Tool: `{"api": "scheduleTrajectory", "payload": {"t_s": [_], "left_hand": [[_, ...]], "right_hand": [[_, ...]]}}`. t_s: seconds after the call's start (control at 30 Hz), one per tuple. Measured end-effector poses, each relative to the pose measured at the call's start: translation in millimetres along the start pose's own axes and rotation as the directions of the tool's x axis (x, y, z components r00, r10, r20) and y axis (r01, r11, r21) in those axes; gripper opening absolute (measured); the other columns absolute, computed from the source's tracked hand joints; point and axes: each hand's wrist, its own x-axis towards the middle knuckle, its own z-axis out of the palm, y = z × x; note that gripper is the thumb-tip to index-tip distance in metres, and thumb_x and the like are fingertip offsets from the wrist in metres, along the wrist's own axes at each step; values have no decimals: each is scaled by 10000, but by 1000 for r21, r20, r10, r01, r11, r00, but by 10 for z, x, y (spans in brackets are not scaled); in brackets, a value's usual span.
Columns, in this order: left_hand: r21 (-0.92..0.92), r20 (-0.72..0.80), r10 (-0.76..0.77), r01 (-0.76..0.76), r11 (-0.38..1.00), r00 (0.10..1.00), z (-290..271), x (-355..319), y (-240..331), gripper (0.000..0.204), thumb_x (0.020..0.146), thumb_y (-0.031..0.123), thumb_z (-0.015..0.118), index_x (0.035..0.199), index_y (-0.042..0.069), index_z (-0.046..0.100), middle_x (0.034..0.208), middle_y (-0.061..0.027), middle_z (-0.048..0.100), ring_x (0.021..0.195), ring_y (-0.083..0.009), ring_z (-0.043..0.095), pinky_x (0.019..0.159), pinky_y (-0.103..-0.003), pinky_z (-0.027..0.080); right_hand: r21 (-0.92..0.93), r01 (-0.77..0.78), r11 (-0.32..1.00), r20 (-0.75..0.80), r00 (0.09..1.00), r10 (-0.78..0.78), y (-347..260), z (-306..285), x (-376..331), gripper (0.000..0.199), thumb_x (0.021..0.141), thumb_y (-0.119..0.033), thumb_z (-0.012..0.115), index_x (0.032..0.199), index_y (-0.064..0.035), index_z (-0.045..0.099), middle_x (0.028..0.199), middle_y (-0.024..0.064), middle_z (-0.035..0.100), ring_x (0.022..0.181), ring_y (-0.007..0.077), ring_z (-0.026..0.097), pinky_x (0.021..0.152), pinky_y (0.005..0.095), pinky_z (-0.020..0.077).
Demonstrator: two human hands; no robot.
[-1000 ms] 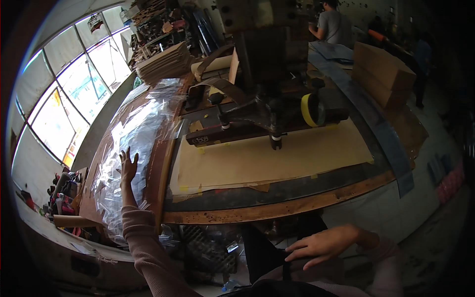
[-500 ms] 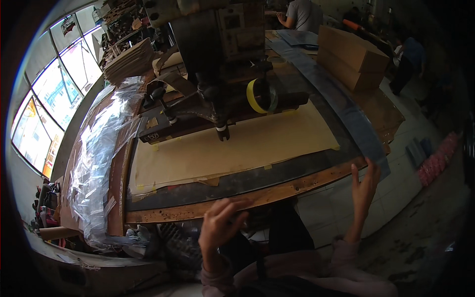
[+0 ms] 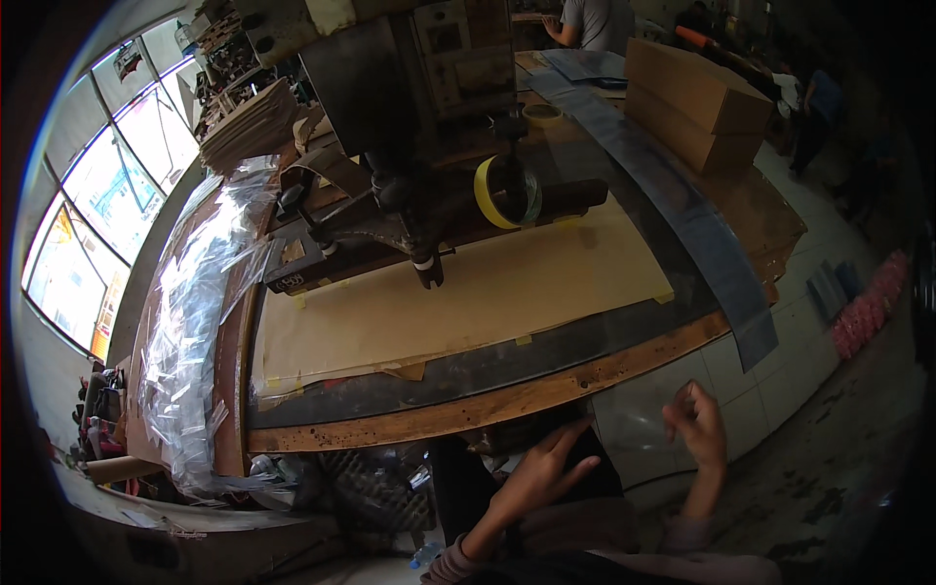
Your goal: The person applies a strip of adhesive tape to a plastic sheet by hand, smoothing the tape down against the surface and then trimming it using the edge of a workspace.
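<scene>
Below the near edge of the table, my left hand [image 3: 536, 480] is held with fingers stretched out and thumb apart. To its right is my right hand [image 3: 700, 429], its fingers curled into a pinch. A faint clear plastic sheet [image 3: 632, 425] seems to hang from that pinch toward my left fingertips; its outline is hard to make out. Beyond my hands, a large tan paper sheet [image 3: 468, 317] lies taped on a black mat [image 3: 487, 375]. A dark machine head [image 3: 400, 229] with a long bar stands over the paper. A yellow tape roll [image 3: 492, 193] hangs from it.
A wooden strip [image 3: 468, 402] edges the table. Clear plastic strips [image 3: 185, 331] are heaped at left. A blue-grey strip [image 3: 682, 210] overhangs the right edge, beside cardboard boxes [image 3: 687, 107]. A person [image 3: 600, 24] is at the back; pink bundles [image 3: 871, 302] lie on the floor.
Both hands have come down and back from the table edge. My left hand has moved right and stretched its fingers; my right hand has curled. The blue-grey strip's near end now hangs freely.
</scene>
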Motion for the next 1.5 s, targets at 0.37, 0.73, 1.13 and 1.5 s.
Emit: {"api": "scheduleTrajectory", "payload": {"t_s": [0.37,0.73,1.13,1.5], "left_hand": [[-475,279,85,60,878,957,-65,36,-142,372,964,126,510,1316,30,438,1089,-114,681,1025,-253,655,908,-333,484],[649,34,-35,4,761,999,-39,-1019,-1110,255,902,112,528,1127,59,636,1230,-158,561,1095,-324,576,880,-371,482],[-909,246,-620,399,119,746,527,-608,-2399,357,916,50,514,1272,28,487,1268,-181,539,1142,-321,561,988,-432,457],[-709,214,302,-64,702,929,-247,-652,-976,284,826,-100,484,991,37,671,1084,-130,657,1139,-266,578,1000,-374,424]], "right_hand": [[-78,46,996,801,598,35,94,-117,-121,682,844,-363,699,1325,36,425,1151,179,624,1108,268,598,951,369,451],[863,-80,499,239,934,-265,4,669,439,484,971,-261,486,1327,46,368,1132,270,604,935,381,660,705,455,606],[353,-567,744,813,579,56,-82,384,-189,526,948,-183,519,1376,19,287,829,250,660,743,339,698,616,382,602],[-369,253,894,776,614,146,356,437,114,852,785,-512,698,1393,-18,363,1319,190,504,1238,298,487,1007,380,392]]}}
